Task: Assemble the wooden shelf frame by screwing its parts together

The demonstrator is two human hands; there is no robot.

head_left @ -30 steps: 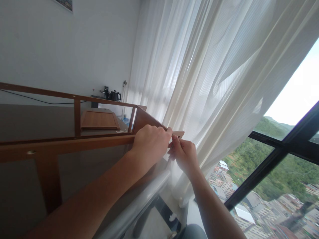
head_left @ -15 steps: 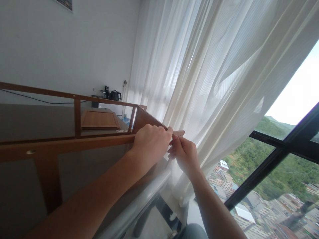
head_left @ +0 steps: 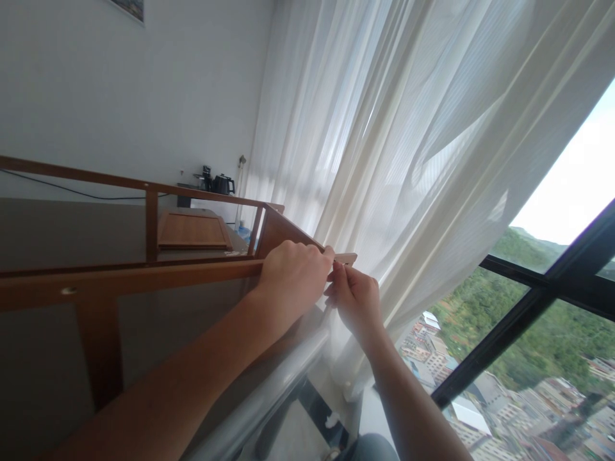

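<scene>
Left hand (head_left: 293, 278) is curled tight over the far right corner of the brown wooden frame (head_left: 144, 272), knuckles up, its fingertips hidden behind the rail. Right hand (head_left: 355, 301) is just beside it, thumb and fingertips pinched together under the frame's pale wooden tip (head_left: 346, 258); whatever small part they grip cannot be made out. White sheer curtain (head_left: 408, 160) hangs close behind both hands, and the forearms run off the near edge.
</scene>
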